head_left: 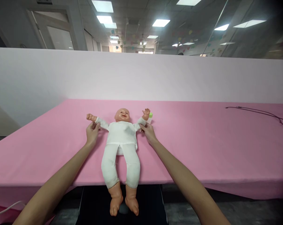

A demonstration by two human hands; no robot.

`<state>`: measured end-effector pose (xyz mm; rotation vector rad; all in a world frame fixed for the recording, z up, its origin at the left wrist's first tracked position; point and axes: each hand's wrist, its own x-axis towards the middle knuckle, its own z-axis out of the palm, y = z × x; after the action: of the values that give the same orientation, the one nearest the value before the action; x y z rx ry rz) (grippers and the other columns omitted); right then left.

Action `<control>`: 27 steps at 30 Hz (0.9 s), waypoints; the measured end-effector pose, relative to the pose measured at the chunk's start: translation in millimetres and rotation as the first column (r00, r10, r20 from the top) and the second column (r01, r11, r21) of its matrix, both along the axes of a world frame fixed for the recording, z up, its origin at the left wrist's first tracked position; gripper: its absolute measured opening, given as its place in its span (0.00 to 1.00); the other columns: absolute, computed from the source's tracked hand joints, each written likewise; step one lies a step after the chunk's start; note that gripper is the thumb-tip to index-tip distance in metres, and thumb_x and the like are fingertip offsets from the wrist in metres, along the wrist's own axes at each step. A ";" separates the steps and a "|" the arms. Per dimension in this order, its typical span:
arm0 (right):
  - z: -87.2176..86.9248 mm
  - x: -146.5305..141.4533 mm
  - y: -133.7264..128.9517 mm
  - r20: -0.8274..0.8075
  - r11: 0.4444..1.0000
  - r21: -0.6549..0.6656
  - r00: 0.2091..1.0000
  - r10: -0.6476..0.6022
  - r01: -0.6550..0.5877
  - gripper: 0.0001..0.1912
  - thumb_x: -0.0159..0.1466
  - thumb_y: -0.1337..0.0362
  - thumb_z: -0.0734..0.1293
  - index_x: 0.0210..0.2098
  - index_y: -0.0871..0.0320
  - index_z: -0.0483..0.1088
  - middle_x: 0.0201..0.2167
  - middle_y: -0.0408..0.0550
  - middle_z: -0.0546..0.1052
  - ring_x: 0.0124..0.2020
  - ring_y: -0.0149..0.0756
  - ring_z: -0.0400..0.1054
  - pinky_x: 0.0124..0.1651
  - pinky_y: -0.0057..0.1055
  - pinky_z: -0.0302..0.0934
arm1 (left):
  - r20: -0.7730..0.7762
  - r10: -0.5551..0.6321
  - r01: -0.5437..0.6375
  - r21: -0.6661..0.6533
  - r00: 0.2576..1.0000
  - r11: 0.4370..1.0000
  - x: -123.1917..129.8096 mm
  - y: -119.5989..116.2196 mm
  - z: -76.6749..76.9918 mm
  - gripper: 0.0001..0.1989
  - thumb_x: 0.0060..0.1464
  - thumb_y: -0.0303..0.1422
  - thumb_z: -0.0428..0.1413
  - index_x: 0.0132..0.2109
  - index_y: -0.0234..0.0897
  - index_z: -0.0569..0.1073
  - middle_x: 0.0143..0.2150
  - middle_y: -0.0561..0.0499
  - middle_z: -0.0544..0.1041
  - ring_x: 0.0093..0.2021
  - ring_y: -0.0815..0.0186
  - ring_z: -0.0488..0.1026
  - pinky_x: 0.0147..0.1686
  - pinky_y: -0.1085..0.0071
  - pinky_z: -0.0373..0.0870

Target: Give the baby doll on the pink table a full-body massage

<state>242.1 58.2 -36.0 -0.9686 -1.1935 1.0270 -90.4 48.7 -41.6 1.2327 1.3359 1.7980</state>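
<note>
A baby doll [121, 134] with a white cloth body lies face up on the pink-covered table [192, 140]. Its head points away from me, and its bare feet hang past the near edge over my lap. My left hand [92, 132] pinches the sleeve of the doll's arm on the left. On the other side, my right hand [148, 131] has its fingers closed around the sleeve of the other arm. Both doll arms are spread out and raised. Behind my right hand stands a small bottle with a green cap [150, 115], partly hidden by the doll's hand.
A white partition [155, 78] runs along the table's far edge. Thin black cables [260, 111] lie at the far right of the table. A white cord [9, 207] hangs at the lower left. My dark-clothed lap [94, 206] is below the near edge.
</note>
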 end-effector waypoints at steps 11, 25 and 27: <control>-0.3 -3.2 -3.6 0.195 0.983 0.095 0.971 0.136 -0.156 0.10 0.58 0.59 0.75 0.38 0.56 0.83 0.36 0.48 0.84 0.34 0.39 0.76 0.40 0.35 0.70 | -0.510 -0.047 0.170 0.197 0.859 0.966 5.7 -10.1 4.3 0.11 0.63 0.36 0.57 0.46 0.39 0.82 0.47 0.44 0.84 0.45 0.56 0.79 0.44 0.61 0.77; 2.5 -2.0 -3.1 0.010 1.000 0.000 1.000 0.013 -0.013 0.12 0.56 0.55 0.76 0.34 0.57 0.78 0.23 0.41 0.77 0.23 0.31 0.66 0.27 0.28 0.59 | -0.110 0.003 0.002 0.044 0.994 0.999 3.7 -7.6 6.8 0.12 0.57 0.41 0.61 0.40 0.36 0.77 0.41 0.45 0.82 0.39 0.59 0.78 0.37 0.66 0.75; -1.5 2.4 1.5 -0.027 0.999 -0.034 1.000 -0.003 0.002 0.18 0.55 0.49 0.78 0.32 0.57 0.76 0.21 0.41 0.74 0.21 0.30 0.63 0.23 0.28 0.54 | 0.079 0.026 -0.020 -0.075 0.997 0.997 -2.4 -2.1 5.0 0.14 0.52 0.42 0.64 0.38 0.36 0.74 0.37 0.46 0.79 0.35 0.62 0.77 0.35 0.67 0.74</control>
<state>244.4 59.8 -37.5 -0.9792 -1.1555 1.0589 -92.8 46.6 -36.6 1.0991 1.3647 1.7777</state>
